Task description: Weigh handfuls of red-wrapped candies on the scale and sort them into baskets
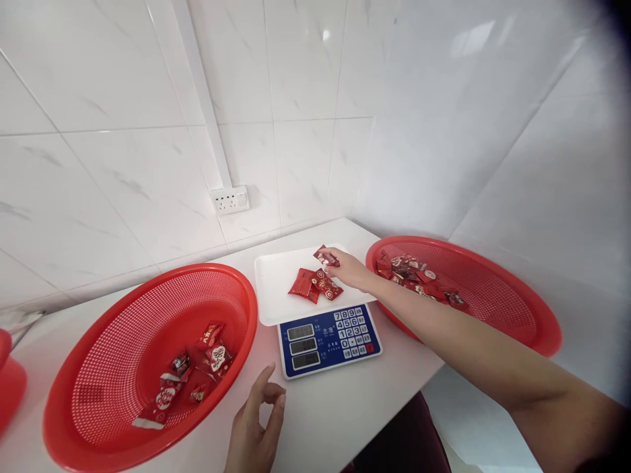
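Observation:
My right hand [346, 268] pinches a small red packet [325, 256] over the white tray [272, 282] of a digital scale [329, 341]. Just below it, a few more red packets [315, 285] lie together on that tray. Near the scale's front left corner, my left hand [257, 420] hovers with fingers apart and nothing in them. To its left, a red plastic basket [123, 309] holds several red packets [165, 397]. Digits on the scale's displays are too faint to read surely.
At the right, another red basket [535, 322] with red packets [419, 276] stands against the wall, partly behind my right forearm. A wall socket [231, 200] sits above the white table [345, 401]. Part of another red container [8, 387] shows at far left.

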### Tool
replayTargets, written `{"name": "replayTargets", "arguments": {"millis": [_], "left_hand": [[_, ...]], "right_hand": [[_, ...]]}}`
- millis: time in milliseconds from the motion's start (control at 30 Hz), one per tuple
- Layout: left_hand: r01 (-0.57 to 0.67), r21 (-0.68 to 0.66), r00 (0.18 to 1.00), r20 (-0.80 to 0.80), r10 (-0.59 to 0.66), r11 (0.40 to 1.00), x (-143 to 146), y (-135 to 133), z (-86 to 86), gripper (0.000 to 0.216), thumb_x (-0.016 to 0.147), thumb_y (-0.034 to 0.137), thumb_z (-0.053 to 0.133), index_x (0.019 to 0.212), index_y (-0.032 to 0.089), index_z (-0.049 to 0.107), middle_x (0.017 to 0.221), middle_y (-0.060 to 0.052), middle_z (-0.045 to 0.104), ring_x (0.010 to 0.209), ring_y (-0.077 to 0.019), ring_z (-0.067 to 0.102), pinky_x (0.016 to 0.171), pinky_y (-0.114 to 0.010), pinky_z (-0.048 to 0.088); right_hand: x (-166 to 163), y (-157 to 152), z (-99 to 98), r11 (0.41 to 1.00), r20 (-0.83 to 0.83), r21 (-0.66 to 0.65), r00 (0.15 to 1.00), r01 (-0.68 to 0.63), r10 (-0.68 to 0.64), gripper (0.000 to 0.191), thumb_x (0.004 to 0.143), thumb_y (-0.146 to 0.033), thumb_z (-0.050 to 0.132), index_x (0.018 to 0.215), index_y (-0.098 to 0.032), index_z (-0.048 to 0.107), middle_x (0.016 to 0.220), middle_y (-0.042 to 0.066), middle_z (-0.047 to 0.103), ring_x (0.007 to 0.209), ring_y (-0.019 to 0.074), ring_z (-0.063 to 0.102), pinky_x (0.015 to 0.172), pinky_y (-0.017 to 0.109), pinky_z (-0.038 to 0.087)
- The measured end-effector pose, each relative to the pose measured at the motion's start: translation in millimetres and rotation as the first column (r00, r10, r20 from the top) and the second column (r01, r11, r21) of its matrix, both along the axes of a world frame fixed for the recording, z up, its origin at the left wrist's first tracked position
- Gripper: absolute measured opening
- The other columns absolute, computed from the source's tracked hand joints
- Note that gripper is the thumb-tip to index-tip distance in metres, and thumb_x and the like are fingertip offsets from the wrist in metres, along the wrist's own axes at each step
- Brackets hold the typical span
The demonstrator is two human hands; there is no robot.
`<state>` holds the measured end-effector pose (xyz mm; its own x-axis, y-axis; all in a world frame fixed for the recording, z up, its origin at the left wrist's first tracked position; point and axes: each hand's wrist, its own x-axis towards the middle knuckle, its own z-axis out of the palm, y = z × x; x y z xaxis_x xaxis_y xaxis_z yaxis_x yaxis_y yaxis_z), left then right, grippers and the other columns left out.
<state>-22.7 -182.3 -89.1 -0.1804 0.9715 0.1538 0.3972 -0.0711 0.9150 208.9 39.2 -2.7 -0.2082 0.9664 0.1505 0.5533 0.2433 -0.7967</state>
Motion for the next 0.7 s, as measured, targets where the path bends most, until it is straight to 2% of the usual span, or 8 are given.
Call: {"name": "replayTargets", "arguments": {"millis": [67,200,333,400,500,600,700], "left_hand": [[0.001,-0.004,1.000,-0.007,-0.001,1.000,0,0,0.3,0.044,0.082,0.044,0.049,0.119,0.020,0.050,0.078,-0.003,0.065,0.072,-0.0168,0.061,0.051,-0.023,0.044],[0.011,0.019,1.000,-0.026,-0.010,1.000,0,-1,-0.1,0.042,0.082,0.043,0.049,0.118,0.020,0.051,0.078,-0.003,0.065,0.073,-0.0167,0.061,0.062,-0.026,0.049],[0.011,0.000,0.999,-0.040,-0.011,1.000,0,-1,-2.3,0.043,0.083,0.042,0.048,0.120,0.020,0.050,0.080,-0.003,0.065,0.074,-0.0166,0.062,0.058,-0.025,0.048],[0.013,0.011,0.998,-0.066,-0.013,1.000,-2,-1,-3.7,0.041,0.083,0.041,0.048,0.119,0.020,0.050,0.079,-0.003,0.066,0.074,-0.0162,0.063,0.058,-0.024,0.048],[0.049,0.041,0.991,-0.124,-0.044,0.998,-6,1,-5.2,0.039,0.084,0.037,0.048,0.118,0.020,0.051,0.078,-0.002,0.067,0.072,-0.0153,0.063,0.062,-0.025,0.050],[0.110,0.048,0.979,-0.176,-0.100,0.993,-11,2,-4.5,0.039,0.085,0.034,0.047,0.120,0.019,0.048,0.078,-0.002,0.067,0.074,-0.0148,0.064,0.068,-0.026,0.051],[0.140,0.029,0.970,-0.207,-0.131,0.990,-12,3,-2.2,0.039,0.086,0.033,0.045,0.122,0.018,0.046,0.080,-0.004,0.068,0.075,-0.0153,0.065,0.065,-0.025,0.052]], "right_hand": [[0,2,0.4,0.999,-0.012,0.051,1.000,-0.001,0.001,0.045,0.077,-0.010,0.051,0.120,-0.025,0.052,0.118,0.003,0.057,0.098,0.0178,0.058,0.085,0.037,0.049],[-1,-3,7.3,0.993,-0.012,0.076,0.996,-0.086,0.088,0.046,0.079,-0.014,0.052,0.123,-0.024,0.051,0.122,0.004,0.057,0.104,0.0185,0.056,0.091,0.038,0.045],[-4,-14,14.6,0.993,0.023,-0.014,0.993,-0.115,0.115,0.056,0.078,-0.014,0.055,0.132,-0.025,0.043,0.129,0.008,0.052,0.106,0.0196,0.056,0.091,0.039,0.045],[-5,-19,15.9,0.995,0.079,-0.030,0.992,-0.093,0.095,0.056,0.079,-0.014,0.055,0.132,-0.025,0.042,0.129,0.009,0.052,0.108,0.0206,0.056,0.091,0.040,0.046],[2,-27,15.8,0.994,0.177,0.019,0.979,-0.104,0.099,0.048,0.081,-0.017,0.052,0.128,-0.027,0.048,0.130,0.006,0.052,0.111,0.0223,0.054,0.093,0.042,0.045],[18,-37,16.5,0.992,0.282,0.061,0.955,-0.111,0.090,0.043,0.082,-0.021,0.051,0.125,-0.029,0.052,0.131,0.004,0.052,0.114,0.0246,0.052,0.097,0.045,0.042],[43,-48,21.3,0.992,0.380,0.084,0.924,-0.090,0.052,0.042,0.081,-0.023,0.052,0.123,-0.027,0.054,0.130,0.004,0.053,0.119,0.0268,0.048,0.102,0.046,0.037]]}}
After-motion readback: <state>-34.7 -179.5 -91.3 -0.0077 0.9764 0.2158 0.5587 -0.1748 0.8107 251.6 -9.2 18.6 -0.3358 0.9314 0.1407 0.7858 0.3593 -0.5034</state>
